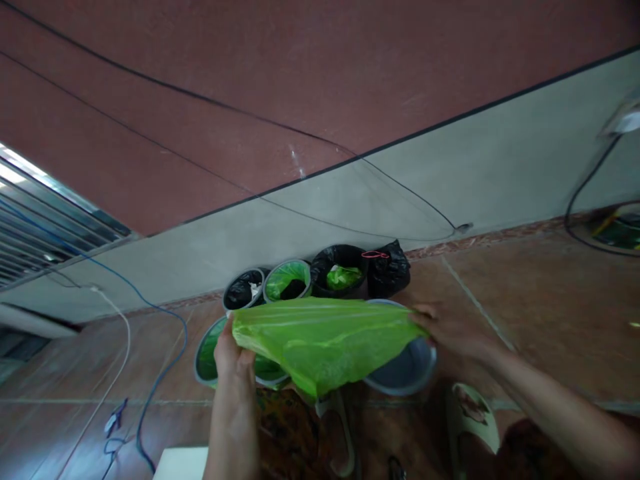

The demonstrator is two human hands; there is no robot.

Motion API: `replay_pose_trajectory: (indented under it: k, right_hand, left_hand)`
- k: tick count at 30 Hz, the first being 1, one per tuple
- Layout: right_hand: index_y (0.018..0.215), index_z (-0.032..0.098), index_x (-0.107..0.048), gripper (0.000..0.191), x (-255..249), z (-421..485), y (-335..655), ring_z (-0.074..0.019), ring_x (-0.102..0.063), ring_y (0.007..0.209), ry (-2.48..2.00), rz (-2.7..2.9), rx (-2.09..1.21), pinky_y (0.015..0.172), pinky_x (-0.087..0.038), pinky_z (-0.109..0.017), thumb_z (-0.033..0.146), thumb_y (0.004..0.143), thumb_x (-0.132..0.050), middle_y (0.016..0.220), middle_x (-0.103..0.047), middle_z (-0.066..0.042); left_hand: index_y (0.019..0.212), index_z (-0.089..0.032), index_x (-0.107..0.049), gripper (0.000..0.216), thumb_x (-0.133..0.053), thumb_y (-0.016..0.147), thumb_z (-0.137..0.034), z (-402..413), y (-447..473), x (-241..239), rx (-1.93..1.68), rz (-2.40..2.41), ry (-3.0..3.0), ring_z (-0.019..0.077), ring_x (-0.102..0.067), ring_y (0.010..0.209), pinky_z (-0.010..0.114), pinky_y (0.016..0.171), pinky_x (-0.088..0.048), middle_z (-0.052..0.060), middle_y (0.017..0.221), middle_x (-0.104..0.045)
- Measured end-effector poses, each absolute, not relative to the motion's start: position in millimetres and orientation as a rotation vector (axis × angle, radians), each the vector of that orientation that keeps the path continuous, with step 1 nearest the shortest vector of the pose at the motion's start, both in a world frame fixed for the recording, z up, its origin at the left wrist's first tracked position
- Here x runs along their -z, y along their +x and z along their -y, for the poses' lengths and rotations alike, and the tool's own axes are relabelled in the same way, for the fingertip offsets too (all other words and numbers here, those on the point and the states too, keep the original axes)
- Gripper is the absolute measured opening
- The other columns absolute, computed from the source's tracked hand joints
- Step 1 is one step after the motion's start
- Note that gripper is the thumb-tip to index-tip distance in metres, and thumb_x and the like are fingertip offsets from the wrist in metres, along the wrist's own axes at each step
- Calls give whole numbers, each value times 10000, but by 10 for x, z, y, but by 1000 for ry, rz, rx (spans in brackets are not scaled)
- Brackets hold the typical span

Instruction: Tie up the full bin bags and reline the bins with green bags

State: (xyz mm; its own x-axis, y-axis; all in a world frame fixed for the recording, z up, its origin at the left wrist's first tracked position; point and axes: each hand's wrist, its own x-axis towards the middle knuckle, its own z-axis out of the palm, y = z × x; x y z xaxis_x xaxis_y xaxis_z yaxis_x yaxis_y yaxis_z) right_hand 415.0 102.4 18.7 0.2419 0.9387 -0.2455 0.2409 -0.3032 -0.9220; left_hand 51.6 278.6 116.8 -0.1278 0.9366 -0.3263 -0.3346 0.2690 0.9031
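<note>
A bright green plastic bag is stretched sideways between my two hands. My left hand pinches its left corner, and my right hand grips the right end. Under the bag's right part stands a grey bin with no liner visible in it. Below my left hand is a bin with a green liner, partly hidden by the bag and the hand. Another green-lined edge shows beneath the bag.
Along the wall stand a black-lined bin, a green-lined bin, a black bin holding green plastic and a black bag. A blue hose crosses the tiled floor at left. Slippered feet are below me.
</note>
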Motion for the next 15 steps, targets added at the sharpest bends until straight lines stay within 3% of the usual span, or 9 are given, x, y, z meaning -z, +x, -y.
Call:
replay_pose_trajectory:
  k: [3, 6, 10, 13, 15]
  right_hand:
    - [741, 175, -690, 391, -158, -1121, 4671, -108, -468, 440, -1761, 936, -877, 427, -357, -234, 557, 749, -608, 554, -608, -3]
    - [792, 174, -712, 316, -199, -1171, 4909, -155, -550, 498, -1968, 836, -601, 495, -411, -274, 458, 793, -573, 607, -667, -46]
    - [976, 177, -718, 303, -468, -1112, 4490, -218, -677, 747, -1959, 898, -146, 682, -496, -318, 395, 865, -540, 912, -755, -131]
    - [987, 200, -700, 326, -600, -961, 3772, -197, -696, 812, -1646, 1272, -451, 729, -521, -289, 465, 918, -523, 909, -748, -75]
    - [1048, 199, -688, 342, -543, -883, 3305, -205, -700, 851, -1523, 1517, -694, 774, -532, -306, 481, 882, -588, 923, -743, -66]
  left_hand:
    - [775, -146, -636, 188, -512, 912, -181, -2705, 484, -1191, -1127, -1282, 554, 173, -705, 600, 301, 701, -616, 13, 598, -681]
    - [783, -117, -653, 189, -512, 905, -147, -2626, 531, -1188, -1017, -1242, 530, 173, -706, 599, 294, 672, -610, 28, 619, -690]
    - [734, -132, -617, 204, -503, 903, -120, -2535, 764, -1110, -1049, -1197, 449, 144, -686, 594, 264, 676, -589, 22, 649, -696]
    - [721, -145, -582, 176, -536, 885, -96, -2396, 1059, -1025, -1097, -1174, 416, 104, -628, 528, 214, 607, -541, -4, 603, -649]
    - [690, -166, -536, 188, -593, 853, -90, -2244, 1294, -981, -1092, -1124, 429, 90, -599, 505, 202, 589, -518, -29, 563, -594]
